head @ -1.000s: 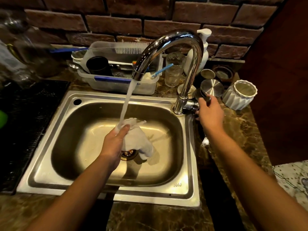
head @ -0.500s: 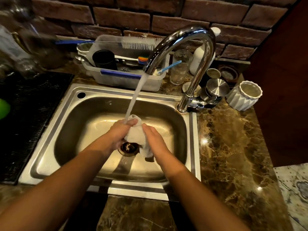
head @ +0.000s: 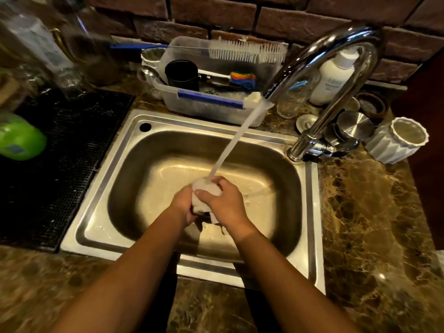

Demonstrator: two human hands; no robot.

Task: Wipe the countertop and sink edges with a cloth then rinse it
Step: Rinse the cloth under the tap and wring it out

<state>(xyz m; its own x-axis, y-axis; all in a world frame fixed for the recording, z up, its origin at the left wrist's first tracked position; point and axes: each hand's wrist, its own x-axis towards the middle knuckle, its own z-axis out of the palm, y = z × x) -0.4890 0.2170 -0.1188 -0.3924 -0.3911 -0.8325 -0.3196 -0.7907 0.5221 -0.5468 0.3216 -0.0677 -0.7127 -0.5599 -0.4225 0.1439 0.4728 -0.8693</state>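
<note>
Squeezing cloth [head: 206,188] under faucet [head: 341,75] stream; tub [head: 209,109] behind sink [head: 312,212].

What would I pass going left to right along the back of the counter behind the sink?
Green bottle → black cup → bottle brush → white pump bottle → white ribbed pot.

A single head-worn camera looks steeply down and forward over the sink [head: 312,212], close above it, with the brick wall [head: 216,10] beyond it.
</note>
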